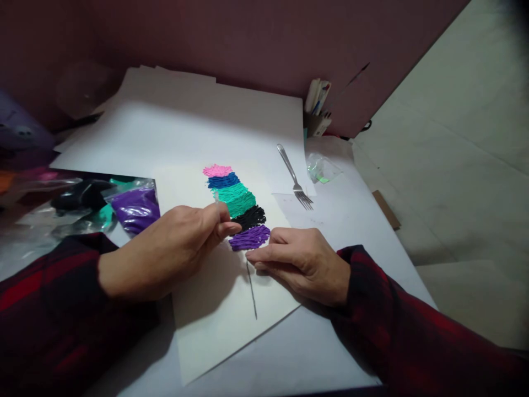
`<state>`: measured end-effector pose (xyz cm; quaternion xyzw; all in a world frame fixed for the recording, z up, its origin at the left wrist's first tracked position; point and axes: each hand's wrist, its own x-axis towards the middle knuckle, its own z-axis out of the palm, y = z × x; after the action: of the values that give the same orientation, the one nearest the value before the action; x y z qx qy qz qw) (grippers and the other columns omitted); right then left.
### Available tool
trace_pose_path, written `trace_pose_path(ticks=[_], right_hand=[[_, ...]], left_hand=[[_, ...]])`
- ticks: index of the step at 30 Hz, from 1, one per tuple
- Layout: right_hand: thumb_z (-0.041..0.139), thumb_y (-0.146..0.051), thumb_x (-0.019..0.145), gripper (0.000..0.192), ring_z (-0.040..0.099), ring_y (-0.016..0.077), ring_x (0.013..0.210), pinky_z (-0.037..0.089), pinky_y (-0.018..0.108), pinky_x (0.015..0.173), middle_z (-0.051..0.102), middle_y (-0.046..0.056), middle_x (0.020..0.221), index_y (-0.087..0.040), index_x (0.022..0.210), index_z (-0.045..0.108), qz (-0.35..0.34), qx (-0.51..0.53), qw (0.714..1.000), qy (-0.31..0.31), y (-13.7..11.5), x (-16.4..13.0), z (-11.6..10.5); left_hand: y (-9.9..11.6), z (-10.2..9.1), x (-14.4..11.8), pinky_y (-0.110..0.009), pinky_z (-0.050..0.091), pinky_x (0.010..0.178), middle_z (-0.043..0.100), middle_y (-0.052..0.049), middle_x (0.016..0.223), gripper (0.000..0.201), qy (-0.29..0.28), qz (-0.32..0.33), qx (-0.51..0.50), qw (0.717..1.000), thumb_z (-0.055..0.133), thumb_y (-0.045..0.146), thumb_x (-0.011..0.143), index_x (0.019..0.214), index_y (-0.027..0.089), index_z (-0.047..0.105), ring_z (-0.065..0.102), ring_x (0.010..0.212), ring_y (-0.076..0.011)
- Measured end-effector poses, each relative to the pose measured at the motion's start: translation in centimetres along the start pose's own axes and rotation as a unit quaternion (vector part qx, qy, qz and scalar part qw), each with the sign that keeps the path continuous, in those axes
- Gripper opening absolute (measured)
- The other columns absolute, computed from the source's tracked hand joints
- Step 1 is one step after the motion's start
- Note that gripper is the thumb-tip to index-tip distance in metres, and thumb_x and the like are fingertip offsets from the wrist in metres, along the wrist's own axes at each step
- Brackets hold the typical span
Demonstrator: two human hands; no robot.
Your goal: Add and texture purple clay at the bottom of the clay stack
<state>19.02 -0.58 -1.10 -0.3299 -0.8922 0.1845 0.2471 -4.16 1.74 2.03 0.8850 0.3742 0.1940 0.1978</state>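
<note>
Both your hands sit at the clay strip on the sheet.

Your left hand [182, 242] pinches a small clear tool, fingertips just left of the black band. Your right hand [303, 263] lies flat and loosely curled on the sheet [223, 320], gripping nothing, fingertips touching the purple end of the clay strip [238, 207]. A fork [295, 177] lies beyond on the counter [330, 342], and a purple bag [136, 208] sits left.
</note>
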Motion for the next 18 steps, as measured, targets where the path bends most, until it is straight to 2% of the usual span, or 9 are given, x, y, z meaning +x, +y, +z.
trace_pose_path(ticks=[3,7,12,18], right_hand=[[0.058,-0.027,0.089,0.018,0.046,0.0081,0.058,0.035,0.020,0.053,0.053,-0.001,0.069,-0.020,0.099,0.072,0.005,-0.004,1.000,-0.004,0.0,0.0,0.0],[0.059,-0.027,0.089,0.018,0.046,0.0081,0.058,0.035,0.020,0.054,0.053,0.000,0.069,-0.020,0.098,0.072,0.006,0.003,1.000,-0.001,0.0,0.0,0.0],[0.057,-0.027,0.090,0.019,0.050,0.0090,0.060,0.037,0.021,0.055,0.056,0.001,0.071,-0.020,0.098,0.073,0.007,0.005,1.000,-0.004,0.1,0.0,0.0],[0.058,-0.024,0.089,0.016,0.051,0.0083,0.061,0.038,0.020,0.056,0.058,0.001,0.074,-0.021,0.097,0.072,0.013,0.005,1.000,-0.011,0.0,-0.1,-0.1]], left_hand=[[0.1,-0.1,-0.1,-0.027,0.031,0.045,0.048,0.002,0.056,0.026,0.044,0.007,0.012,0.999,0.034,0.024,0.095,0.072,0.020,0.045,0.043,0.043,-0.0116],[-0.1,0.6,-0.1,-0.024,0.036,0.049,0.052,0.001,0.064,0.025,0.098,0.007,-0.029,0.995,0.036,0.024,0.096,0.077,0.018,0.051,0.048,0.049,-0.0101],[-0.1,1.5,0.3,-0.022,0.038,0.051,0.052,0.001,0.065,0.022,0.084,-0.008,-0.070,0.994,0.037,0.020,0.095,0.080,0.016,0.052,0.047,0.052,-0.0095],[0.3,1.6,0.6,-0.021,0.038,0.049,0.052,0.001,0.062,0.023,0.073,-0.022,-0.078,0.994,0.037,0.022,0.095,0.078,0.017,0.051,0.046,0.053,-0.0099]])
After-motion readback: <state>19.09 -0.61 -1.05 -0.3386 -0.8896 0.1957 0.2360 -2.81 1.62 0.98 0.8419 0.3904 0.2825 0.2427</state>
